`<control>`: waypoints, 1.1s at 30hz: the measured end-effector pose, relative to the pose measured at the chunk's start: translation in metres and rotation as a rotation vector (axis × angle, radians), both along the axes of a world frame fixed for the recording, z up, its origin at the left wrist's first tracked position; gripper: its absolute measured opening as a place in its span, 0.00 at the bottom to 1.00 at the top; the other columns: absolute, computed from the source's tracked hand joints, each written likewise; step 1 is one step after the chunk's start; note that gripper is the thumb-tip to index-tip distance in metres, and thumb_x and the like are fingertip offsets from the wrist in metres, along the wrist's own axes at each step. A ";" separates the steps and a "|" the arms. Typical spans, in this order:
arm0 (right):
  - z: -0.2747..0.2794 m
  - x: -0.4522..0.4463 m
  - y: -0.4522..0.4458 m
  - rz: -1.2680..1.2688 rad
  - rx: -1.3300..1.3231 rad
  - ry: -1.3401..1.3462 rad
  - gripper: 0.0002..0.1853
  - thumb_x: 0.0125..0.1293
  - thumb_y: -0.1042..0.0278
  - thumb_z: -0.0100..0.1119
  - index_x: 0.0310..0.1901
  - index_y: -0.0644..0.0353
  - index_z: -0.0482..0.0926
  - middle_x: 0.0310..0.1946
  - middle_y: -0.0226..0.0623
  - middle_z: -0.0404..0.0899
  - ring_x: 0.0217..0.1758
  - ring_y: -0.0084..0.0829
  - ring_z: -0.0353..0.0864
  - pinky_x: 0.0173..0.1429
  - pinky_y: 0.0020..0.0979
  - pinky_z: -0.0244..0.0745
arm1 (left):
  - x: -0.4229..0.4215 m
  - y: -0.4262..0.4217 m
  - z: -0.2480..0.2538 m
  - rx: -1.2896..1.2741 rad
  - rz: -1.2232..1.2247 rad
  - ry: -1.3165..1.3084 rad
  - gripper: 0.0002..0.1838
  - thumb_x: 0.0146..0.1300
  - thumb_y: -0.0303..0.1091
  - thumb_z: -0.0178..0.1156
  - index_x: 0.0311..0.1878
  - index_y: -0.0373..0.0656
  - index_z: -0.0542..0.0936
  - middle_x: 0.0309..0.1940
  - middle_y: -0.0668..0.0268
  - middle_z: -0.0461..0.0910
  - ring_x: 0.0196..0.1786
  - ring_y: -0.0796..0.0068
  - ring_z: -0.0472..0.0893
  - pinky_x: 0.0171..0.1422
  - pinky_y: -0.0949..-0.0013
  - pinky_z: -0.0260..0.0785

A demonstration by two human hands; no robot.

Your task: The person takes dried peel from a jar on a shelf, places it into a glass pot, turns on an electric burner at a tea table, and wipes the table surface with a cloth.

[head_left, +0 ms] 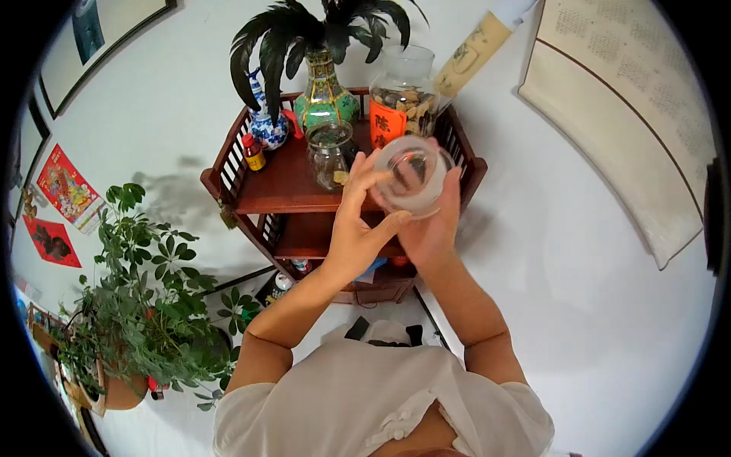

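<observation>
Both my hands are raised over the front right of a dark red wooden shelf, holding a round, clear glass lid (432, 196) with a frosted rim. The fingers and thumb of my left hand (358, 221) grip its left side and lower edge. My right hand (430, 232) cups it from beneath and along the right, with some fingers hidden behind the glass. Just left of the lid stands a small glass jar (329, 156) with a little dark and yellowish content. Behind the lid is a larger glass jar (415, 95) of dried slices with an orange-red label (386, 122).
The wooden shelf (285, 199) has railed sides. On it stand a green patterned vase (324, 95) with black feathers, a blue-and-white vase (268, 131) and a small red-capped bottle (253, 154). A leafy potted plant (145, 305) is at left; a scroll (601, 129) hangs right.
</observation>
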State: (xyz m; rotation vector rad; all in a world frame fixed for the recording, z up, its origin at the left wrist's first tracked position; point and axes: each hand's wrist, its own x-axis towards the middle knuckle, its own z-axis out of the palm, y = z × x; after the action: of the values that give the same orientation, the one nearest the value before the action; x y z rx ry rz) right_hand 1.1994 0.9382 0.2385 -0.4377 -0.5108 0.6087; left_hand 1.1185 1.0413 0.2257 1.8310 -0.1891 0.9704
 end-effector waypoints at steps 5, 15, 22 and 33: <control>0.059 0.071 0.004 -0.361 -0.009 -0.334 0.35 0.73 0.48 0.55 0.77 0.44 0.56 0.66 0.39 0.69 0.69 0.38 0.70 0.72 0.48 0.67 | 0.017 0.014 0.003 -0.210 -0.080 0.088 0.37 0.66 0.32 0.66 0.76 0.38 0.62 0.73 0.52 0.65 0.78 0.64 0.61 0.80 0.58 0.49; 0.120 0.125 0.009 -0.655 -0.231 -0.569 0.43 0.66 0.56 0.66 0.77 0.62 0.57 0.72 0.43 0.64 0.72 0.37 0.66 0.74 0.38 0.60 | 0.197 0.087 0.046 0.081 0.468 -0.021 0.38 0.57 0.43 0.74 0.66 0.33 0.72 0.58 0.51 0.78 0.61 0.59 0.77 0.64 0.65 0.68; 0.153 0.146 0.001 -0.766 -0.544 -0.947 0.43 0.63 0.51 0.70 0.75 0.60 0.64 0.73 0.48 0.64 0.77 0.40 0.60 0.79 0.39 0.51 | 0.201 0.104 0.125 0.140 0.313 -0.154 0.17 0.69 0.34 0.56 0.59 0.39 0.77 0.55 0.56 0.82 0.61 0.62 0.78 0.65 0.61 0.68; 0.178 0.194 0.044 -0.651 -0.674 -1.036 0.44 0.57 0.42 0.72 0.72 0.55 0.70 0.72 0.53 0.66 0.78 0.45 0.61 0.75 0.40 0.60 | 0.237 0.146 0.179 -0.208 -0.159 0.275 0.41 0.76 0.68 0.33 0.79 0.46 0.59 0.81 0.51 0.47 0.83 0.55 0.44 0.83 0.51 0.40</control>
State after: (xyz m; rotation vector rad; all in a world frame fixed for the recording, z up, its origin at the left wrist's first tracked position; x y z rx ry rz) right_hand 1.3930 0.9824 0.4166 -1.5222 -1.0762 -0.1588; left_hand 1.3556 1.1871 0.4046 1.7079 -0.0603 0.5975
